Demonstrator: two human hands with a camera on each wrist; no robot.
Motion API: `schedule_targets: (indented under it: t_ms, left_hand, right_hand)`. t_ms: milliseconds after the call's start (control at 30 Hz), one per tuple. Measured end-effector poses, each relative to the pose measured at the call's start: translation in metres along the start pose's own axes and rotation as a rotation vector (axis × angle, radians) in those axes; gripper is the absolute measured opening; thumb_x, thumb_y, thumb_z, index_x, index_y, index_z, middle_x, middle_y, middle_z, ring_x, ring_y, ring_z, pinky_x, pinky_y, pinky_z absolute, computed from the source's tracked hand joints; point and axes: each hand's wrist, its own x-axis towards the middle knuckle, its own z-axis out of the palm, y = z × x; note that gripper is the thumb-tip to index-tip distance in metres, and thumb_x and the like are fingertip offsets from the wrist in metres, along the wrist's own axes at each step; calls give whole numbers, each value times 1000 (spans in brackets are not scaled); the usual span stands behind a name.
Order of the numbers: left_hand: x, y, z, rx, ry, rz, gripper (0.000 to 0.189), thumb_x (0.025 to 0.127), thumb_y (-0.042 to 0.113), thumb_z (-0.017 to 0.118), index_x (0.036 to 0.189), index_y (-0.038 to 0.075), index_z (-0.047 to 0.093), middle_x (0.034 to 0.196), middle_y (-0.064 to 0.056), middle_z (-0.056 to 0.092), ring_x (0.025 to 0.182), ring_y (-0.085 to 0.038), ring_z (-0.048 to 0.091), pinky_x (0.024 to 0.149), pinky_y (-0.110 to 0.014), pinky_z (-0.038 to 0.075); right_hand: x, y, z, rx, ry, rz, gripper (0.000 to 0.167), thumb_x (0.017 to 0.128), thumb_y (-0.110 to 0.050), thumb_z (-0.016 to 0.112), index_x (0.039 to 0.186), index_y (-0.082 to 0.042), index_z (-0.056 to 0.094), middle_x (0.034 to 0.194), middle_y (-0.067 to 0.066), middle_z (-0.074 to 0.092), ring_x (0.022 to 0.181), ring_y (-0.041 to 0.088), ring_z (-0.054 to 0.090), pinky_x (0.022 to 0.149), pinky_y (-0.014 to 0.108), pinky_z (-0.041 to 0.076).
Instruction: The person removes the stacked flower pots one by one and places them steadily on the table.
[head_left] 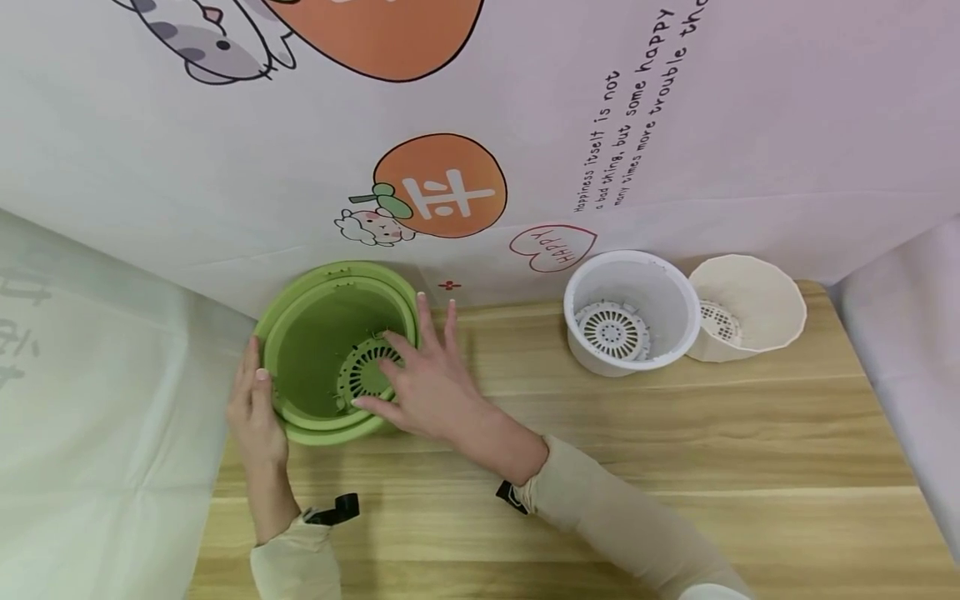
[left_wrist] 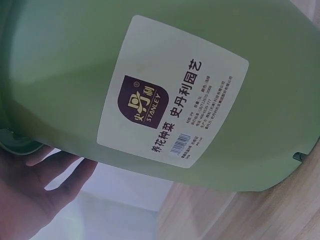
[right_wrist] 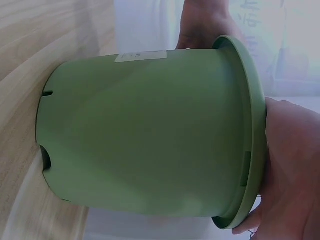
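A green flower pot (head_left: 307, 350) stands at the left of the table, with a second green rim inside its outer one and a slotted round bottom. My left hand (head_left: 257, 412) rests against the pot's left side near the rim, its fingers fairly straight. Across the right rim lies my right hand (head_left: 431, 383) with fingers spread, some reaching over the opening and two pointing past the outside. A white printed label (left_wrist: 170, 95) shows on the pot's wall in the left wrist view. In the right wrist view, the right hand's fingertips are hidden behind the rim.
To the right stand a white pot (head_left: 675, 287) with a slotted bottom and a cream pot (head_left: 757, 300) with a perforated bottom, side by side. They sit on a wood-grain table (head_left: 675, 450). A printed cloth (head_left: 285, 167) hangs behind the pots.
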Motion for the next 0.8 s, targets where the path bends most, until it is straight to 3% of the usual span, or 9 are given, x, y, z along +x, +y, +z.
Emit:
schedule_targets:
  t_ms: [233, 367, 667, 800]
  left_hand:
    - [0, 4, 1, 15, 6, -16, 42, 108, 23, 38, 148, 12, 45, 155, -12, 39, 146, -25, 30, 120, -28, 21]
    - [0, 6, 2, 31, 7, -21, 42, 108, 21, 37, 148, 8, 44, 155, -14, 39, 146, -26, 30, 119, -27, 21]
    - [1, -3, 0, -20, -5, -8, 41, 109, 24, 36, 148, 16, 45, 156, -9, 39, 146, -22, 30, 120, -28, 19]
    - [2, -5, -1, 5, -3, -6, 41, 109, 27, 36, 148, 17, 45, 156, -6, 39, 146, -21, 30, 120, -28, 19]
  right_hand:
    - [0, -1, 0, 18, 13, -5, 66, 96, -73, 29, 118, -30, 74, 123, 0, 68, 144, 56, 10, 108, 77, 2]
    - [-1, -1, 0, 17, 15, -7, 65, 96, -72, 29, 115, -29, 75, 123, 1, 68, 144, 56, 10, 109, 77, 5]
    - [0, -2, 0, 34, -48, -10, 79, 89, -82, 25, 118, -24, 72, 127, 3, 64, 145, 56, -1, 113, 72, 7]
    - [0, -3, 3, 56, 13, -18, 78, 85, -84, 34, 107, -20, 72, 121, 6, 64, 144, 57, -1, 114, 69, 11]
